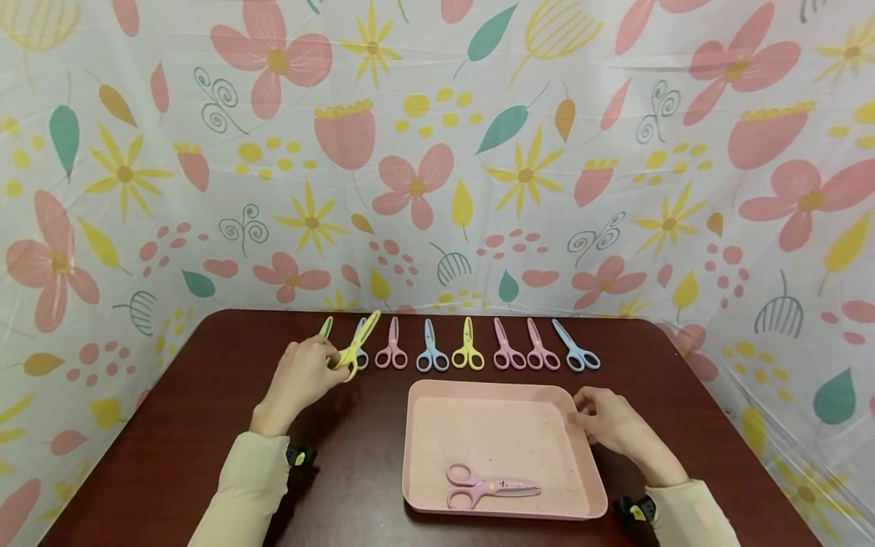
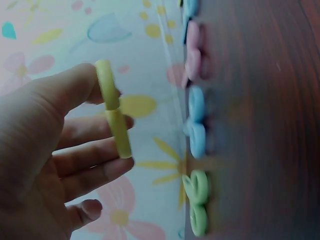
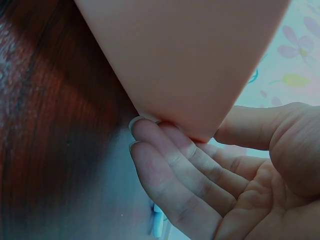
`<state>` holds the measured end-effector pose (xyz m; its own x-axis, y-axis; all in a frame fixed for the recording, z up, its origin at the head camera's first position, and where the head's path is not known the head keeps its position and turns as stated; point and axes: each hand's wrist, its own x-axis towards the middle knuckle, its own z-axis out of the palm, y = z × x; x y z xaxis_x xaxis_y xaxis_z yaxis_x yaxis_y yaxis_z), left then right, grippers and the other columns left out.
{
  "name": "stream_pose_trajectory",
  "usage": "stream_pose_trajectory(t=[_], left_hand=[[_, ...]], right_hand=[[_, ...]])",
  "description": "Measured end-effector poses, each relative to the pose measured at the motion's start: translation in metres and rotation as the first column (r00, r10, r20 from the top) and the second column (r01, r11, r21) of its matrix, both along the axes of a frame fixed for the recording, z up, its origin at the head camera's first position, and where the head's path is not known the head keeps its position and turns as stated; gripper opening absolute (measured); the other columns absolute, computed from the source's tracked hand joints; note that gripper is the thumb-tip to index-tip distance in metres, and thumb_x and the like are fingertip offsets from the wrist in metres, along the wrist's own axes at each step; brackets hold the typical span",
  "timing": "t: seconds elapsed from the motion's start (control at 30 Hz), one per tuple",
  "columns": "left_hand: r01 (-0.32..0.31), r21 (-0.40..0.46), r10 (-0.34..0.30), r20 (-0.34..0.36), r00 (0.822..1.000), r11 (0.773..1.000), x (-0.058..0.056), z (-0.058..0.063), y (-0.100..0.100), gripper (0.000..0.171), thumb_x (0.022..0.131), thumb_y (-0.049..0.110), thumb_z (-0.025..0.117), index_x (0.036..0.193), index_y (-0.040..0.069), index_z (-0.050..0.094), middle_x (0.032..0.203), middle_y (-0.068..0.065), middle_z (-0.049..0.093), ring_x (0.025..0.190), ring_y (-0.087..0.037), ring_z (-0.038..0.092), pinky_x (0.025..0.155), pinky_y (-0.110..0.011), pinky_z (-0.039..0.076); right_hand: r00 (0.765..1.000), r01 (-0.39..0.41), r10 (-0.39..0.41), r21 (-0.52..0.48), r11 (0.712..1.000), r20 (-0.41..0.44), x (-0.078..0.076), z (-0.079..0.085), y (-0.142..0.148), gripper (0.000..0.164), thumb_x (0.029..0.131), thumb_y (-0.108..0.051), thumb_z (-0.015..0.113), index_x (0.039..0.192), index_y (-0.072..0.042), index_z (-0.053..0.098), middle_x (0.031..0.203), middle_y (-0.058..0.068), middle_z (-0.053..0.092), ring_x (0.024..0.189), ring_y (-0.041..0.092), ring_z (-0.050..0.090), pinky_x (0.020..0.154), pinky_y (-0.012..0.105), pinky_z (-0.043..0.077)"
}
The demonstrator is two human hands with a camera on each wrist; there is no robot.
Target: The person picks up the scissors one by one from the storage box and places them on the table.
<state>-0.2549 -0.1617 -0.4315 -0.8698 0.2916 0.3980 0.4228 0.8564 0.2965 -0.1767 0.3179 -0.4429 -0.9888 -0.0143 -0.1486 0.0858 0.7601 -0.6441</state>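
Yellow scissors (image 1: 357, 346): L hand (image 1: 304, 376) pinches & lifts them; R hand (image 1: 604, 419) grips pink tray (image 1: 424, 425) corner.
1 pink pair (image 1: 488, 486) in tray; approx 8 more in the row.

Desk (image 1: 205, 425): bare wood left of the pink tray (image 1: 424, 425), open to approach. Far edge: row of scissors (image 1: 506, 354), closely spaced, narrow gaps between pairs. Strip between row and tray: passable. Floral curtain (image 1: 437, 152): closes back and both sides. Tray interior: pink scissors (image 1: 488, 486) near front rim, remainder free
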Motion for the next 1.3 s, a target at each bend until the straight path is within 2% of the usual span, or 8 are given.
stream_pose_trajectory(t=[0.2,0.4,0.5,0.8,0.97,1.03,1.13,1.3], left_hand=[[-0.072,0.01,0.071,0.012,0.997,0.997,-0.009,-0.006,-0.019,0.015,0.079,0.026,0.077,0.078,0.012,0.075,0.083,-0.003,0.063,0.069,-0.02,0.055,0.071,-0.043,0.037],[-0.154,0.036,0.152,0.031,0.988,0.987,-0.009,-0.011,-0.049,0.018,0.08,0.022,0.073,0.084,0.005,0.077,0.086,-0.009,0.064,0.068,-0.024,0.054,0.073,-0.047,0.04],[-0.176,0.052,0.173,0.046,0.984,0.983,-0.008,-0.012,-0.06,0.019,0.082,0.021,0.071,0.086,0.003,0.076,0.089,-0.013,0.064,0.069,-0.025,0.054,0.075,-0.05,0.041],[-0.243,0.061,0.236,0.105,0.966,0.968,-0.009,-0.011,-0.074,0.024,0.085,0.024,0.07,0.093,0.002,0.076,0.098,-0.019,0.065,0.076,-0.033,0.059,0.078,-0.053,0.039],[-0.268,0.072,0.257,0.127,0.958,0.961,-0.01,-0.011,-0.079,0.024,0.085,0.024,0.07,0.092,0.002,0.076,0.086,-0.014,0.068,0.061,-0.025,0.055,0.063,-0.043,0.042],[-0.27,0.069,0.259,0.136,0.956,0.96,-0.012,-0.011,-0.082,0.024,0.085,0.025,0.07,0.091,0.002,0.076,0.081,-0.011,0.068,0.056,-0.021,0.052,0.057,-0.038,0.039],[-0.271,0.065,0.259,0.144,0.955,0.96,-0.015,-0.012,-0.085,0.026,0.086,0.025,0.068,0.093,0.002,0.076,0.077,-0.008,0.067,0.053,-0.019,0.049,0.054,-0.035,0.037],[-0.268,0.062,0.257,0.149,0.955,0.961,-0.023,-0.013,-0.087,0.028,0.088,0.025,0.068,0.098,-0.001,0.075,0.079,-0.012,0.068,0.052,-0.02,0.051,0.054,-0.037,0.038]], right_hand=[[1.0,0.013,-0.013,0.003,1.0,-0.001,-0.001,-0.001,0.0,0.011,0.09,-0.005,0.067,0.098,0.0,0.06,0.076,0.006,0.06,0.063,0.019,0.064,0.059,0.037,0.056],[1.0,-0.012,0.012,-0.028,1.0,-0.002,-0.002,-0.005,-0.007,0.012,0.09,-0.005,0.067,0.099,0.001,0.06,0.076,0.006,0.06,0.063,0.019,0.064,0.058,0.037,0.056],[1.0,-0.004,0.004,-0.026,1.0,-0.009,-0.002,-0.006,-0.008,0.011,0.09,-0.005,0.067,0.098,0.0,0.06,0.075,0.006,0.06,0.062,0.019,0.064,0.058,0.037,0.056],[1.0,-0.002,0.002,-0.023,1.0,-0.01,-0.002,-0.004,-0.004,0.012,0.09,-0.005,0.067,0.099,0.0,0.06,0.075,0.006,0.06,0.062,0.019,0.064,0.058,0.036,0.056],[1.0,0.003,-0.004,-0.038,0.999,-0.009,0.0,-0.004,-0.002,0.011,0.09,-0.004,0.066,0.099,0.001,0.06,0.075,0.007,0.06,0.062,0.02,0.064,0.058,0.036,0.056],[1.0,0.007,-0.007,-0.039,0.999,-0.006,0.0,-0.004,-0.001,0.011,0.09,-0.004,0.066,0.098,0.001,0.06,0.074,0.007,0.06,0.062,0.02,0.064,0.057,0.036,0.056],[1.0,0.007,-0.007,-0.036,0.999,-0.01,0.001,-0.004,-0.001,0.011,0.09,-0.005,0.067,0.098,0.0,0.061,0.074,0.006,0.06,0.061,0.02,0.064,0.057,0.036,0.056],[1.0,0.01,-0.011,-0.028,1.0,-0.019,0.0,-0.004,0.001,0.011,0.09,-0.005,0.066,0.098,0.0,0.06,0.074,0.006,0.06,0.061,0.019,0.064,0.057,0.036,0.056]])
